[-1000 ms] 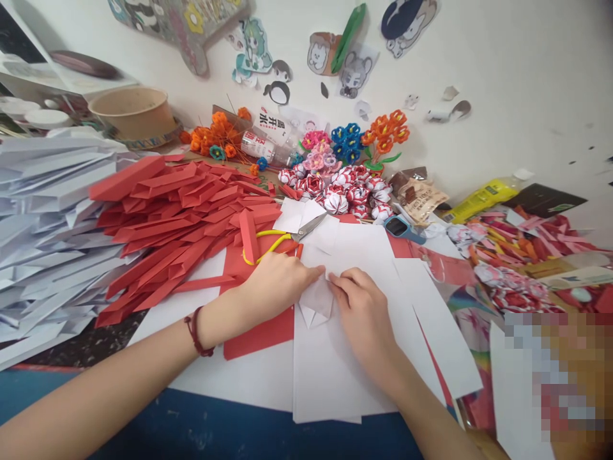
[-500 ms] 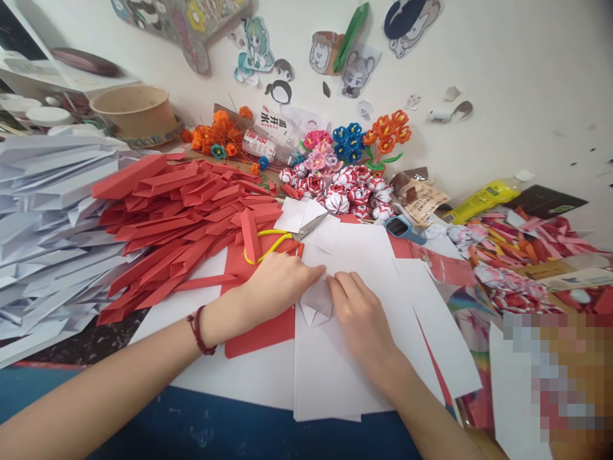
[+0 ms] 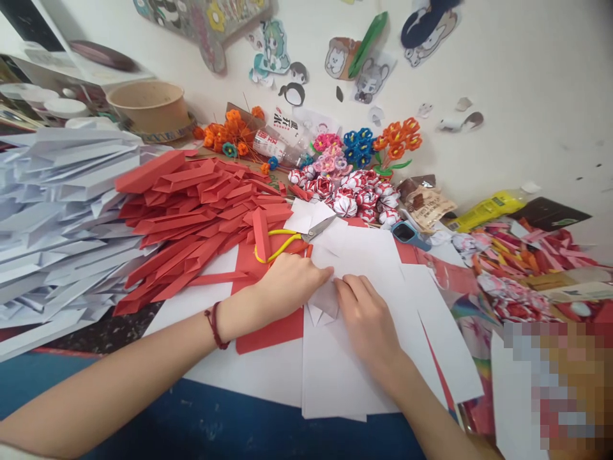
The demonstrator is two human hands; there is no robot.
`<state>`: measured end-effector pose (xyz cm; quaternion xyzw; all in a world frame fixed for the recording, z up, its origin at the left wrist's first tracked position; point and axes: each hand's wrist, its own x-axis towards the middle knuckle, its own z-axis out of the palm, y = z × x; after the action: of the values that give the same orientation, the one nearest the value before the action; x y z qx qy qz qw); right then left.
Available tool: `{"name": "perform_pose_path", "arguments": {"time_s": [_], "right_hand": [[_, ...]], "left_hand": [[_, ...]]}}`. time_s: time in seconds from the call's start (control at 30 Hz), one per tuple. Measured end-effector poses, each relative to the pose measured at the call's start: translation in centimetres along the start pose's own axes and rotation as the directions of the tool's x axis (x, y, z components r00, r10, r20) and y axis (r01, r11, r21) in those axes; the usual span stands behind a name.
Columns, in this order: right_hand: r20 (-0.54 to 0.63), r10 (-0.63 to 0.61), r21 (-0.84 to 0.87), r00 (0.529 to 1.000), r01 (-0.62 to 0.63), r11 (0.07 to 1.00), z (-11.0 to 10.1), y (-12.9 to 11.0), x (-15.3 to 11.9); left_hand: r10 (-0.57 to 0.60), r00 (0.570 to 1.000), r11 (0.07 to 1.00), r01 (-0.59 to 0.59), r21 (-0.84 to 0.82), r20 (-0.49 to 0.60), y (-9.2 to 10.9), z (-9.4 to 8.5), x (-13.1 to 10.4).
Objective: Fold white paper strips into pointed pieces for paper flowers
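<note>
A small folded white paper (image 3: 324,305) lies over the stack of white sheets (image 3: 352,377), between my two hands. My left hand (image 3: 293,280), with a dark red bracelet at the wrist, grips its upper left part with curled fingers. My right hand (image 3: 366,313) pinches its right edge, fingers bent together. Both sets of fingertips nearly meet at the paper's top. Just above my left hand, scissors with yellow handles (image 3: 282,246) lie with the blades towards the upper right. A folded red strip (image 3: 260,235) rests across the handles.
Piles of folded white strips (image 3: 57,223) and red strips (image 3: 191,217) fill the left. Red-and-white paper flowers (image 3: 357,191) stand at the back, near a blue watch-like object (image 3: 408,234). A yellow bottle (image 3: 493,207) lies at the right.
The whole view has shifted a little, so things appear slightly further right. Both hands keep their hold on the folded paper, with barely any movement against it.
</note>
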<state>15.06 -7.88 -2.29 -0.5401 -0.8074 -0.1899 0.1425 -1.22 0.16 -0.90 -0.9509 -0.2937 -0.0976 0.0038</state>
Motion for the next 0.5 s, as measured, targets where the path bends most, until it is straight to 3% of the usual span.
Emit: {"name": "perform_pose_path", "arguments": {"time_s": [0.3,0.5], "right_hand": [[0.037,0.036,0.107,0.999,-0.040,0.994,0.2,0.8,-0.1],[0.019,-0.016,0.154,1.000,0.013,0.988,0.6,2.4,0.6]], "left_hand": [[-0.019,1.000,1.000,0.019,0.003,-0.009,0.5,0.0,0.1],[-0.124,0.992,0.990,0.125,0.070,-0.012,1.4,0.6,0.6]]}}
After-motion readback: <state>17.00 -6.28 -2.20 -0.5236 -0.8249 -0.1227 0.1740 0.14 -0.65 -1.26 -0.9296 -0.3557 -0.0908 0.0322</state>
